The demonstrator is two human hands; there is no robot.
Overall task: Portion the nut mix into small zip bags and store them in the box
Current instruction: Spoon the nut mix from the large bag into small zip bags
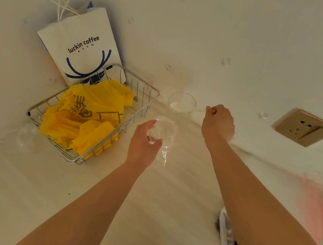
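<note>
While the left hand (pixel 144 140) curls round a small clear plastic zip bag (pixel 163 133) above the pale table (pixel 84 204), the right hand (pixel 218 121), fingers curled, hovers beside a clear glass cup (pixel 182 103); whether it pinches anything is unclear. A wire basket (pixel 140 86) holding yellow plastic bags (pixel 87 116) sits left.

The right arm (pixel 264 208) covers most of the packet (pixel 229 240) at the lower right, and the bottom edge cuts off its end; the dark bits inside are too small to name. The right hand (pixel 219 120) is curled with its back to the camera, so whether it holds anything cannot be told. The yellow bag (pixel 87 116) hides the floor of the basket (pixel 144 91). Clear plastic (pixel 25 139) left of the basket is too faint to identify.
</note>
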